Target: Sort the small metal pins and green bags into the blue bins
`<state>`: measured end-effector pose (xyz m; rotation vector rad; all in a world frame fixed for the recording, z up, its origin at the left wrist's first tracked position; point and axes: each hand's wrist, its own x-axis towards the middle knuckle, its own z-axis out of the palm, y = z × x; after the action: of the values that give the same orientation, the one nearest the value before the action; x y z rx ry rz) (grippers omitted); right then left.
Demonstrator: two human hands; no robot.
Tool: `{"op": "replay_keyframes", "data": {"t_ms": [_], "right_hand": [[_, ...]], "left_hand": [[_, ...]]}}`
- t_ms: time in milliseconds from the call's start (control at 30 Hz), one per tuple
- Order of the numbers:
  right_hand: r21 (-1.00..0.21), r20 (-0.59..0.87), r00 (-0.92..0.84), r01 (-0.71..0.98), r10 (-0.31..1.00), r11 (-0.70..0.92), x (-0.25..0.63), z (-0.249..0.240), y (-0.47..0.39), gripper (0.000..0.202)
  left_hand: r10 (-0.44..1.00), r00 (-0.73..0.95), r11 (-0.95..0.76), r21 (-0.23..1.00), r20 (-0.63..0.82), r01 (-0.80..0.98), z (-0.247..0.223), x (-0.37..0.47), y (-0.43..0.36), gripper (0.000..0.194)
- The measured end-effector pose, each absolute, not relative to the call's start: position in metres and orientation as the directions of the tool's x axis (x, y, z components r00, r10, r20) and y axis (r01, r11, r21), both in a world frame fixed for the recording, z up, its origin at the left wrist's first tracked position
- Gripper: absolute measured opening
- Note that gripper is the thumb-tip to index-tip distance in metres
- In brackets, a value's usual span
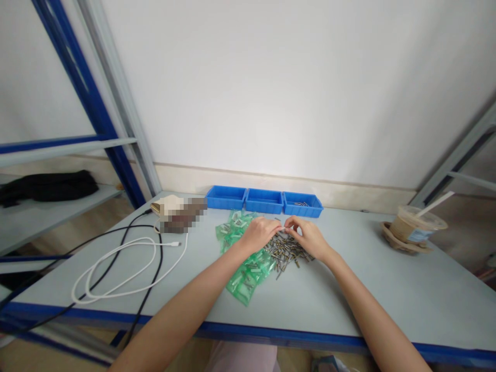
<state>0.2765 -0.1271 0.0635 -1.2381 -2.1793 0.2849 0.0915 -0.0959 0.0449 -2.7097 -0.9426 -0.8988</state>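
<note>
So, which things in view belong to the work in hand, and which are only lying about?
Apparently in use: metal pieces, green bags beside them, rightmost blue bin holding small pieces.

Apparently just lying about: white cable, black cable, drink cup, black cloth.

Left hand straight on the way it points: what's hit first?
Probably the right hand, fingertips first: it faces the left hand. A small pale piece shows between them; depth is unclear, so alignment is uncertain.
</note>
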Motion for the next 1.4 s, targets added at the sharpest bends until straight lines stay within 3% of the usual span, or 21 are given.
{"op": "replay_keyframes", "data": {"t_ms": [233, 500, 733, 1033, 1200, 1400], "right_hand": [[-0.301, 0.43, -0.366, 0.804, 0.825, 0.513, 0.277, 0.067, -0.128, 0.02], [-0.344, 0.387, -0.371, 0.792, 0.844, 0.505, 0.273, 0.066, -0.132, 0.018], [-0.288, 0.379, -0.367, 0.826, 0.849, 0.485, 0.275, 0.064, -0.13, 0.022], [-0.286, 0.368, -0.377, 0.824, 0.85, 0.49, 0.272, 0.062, -0.132, 0.022], [-0.328, 0.411, -0.328, 0.817, 0.851, 0.474, 0.277, 0.062, -0.121, 0.028], [-0.352, 0.489, -0.071, 0.896, 0.87, 0.27, 0.302, 0.085, -0.055, 0.035]], "left_hand": [[0.553, 0.612, -0.772, 0.071, 0.566, 0.632, 0.046, 0.094, -0.098, 0.031], [0.596, 0.582, -0.736, 0.087, 0.553, 0.672, 0.047, 0.096, -0.1, 0.027], [0.595, 0.624, -0.773, 0.146, 0.506, 0.618, 0.048, 0.096, -0.101, 0.026], [0.591, 0.61, -0.771, 0.148, 0.528, 0.619, 0.046, 0.096, -0.099, 0.039], [0.657, 0.492, -0.717, 0.274, 0.571, 0.641, 0.048, 0.093, -0.097, 0.046], [0.791, 0.291, -0.581, 0.512, 0.539, 0.633, 0.048, 0.084, -0.086, 0.05]]}}
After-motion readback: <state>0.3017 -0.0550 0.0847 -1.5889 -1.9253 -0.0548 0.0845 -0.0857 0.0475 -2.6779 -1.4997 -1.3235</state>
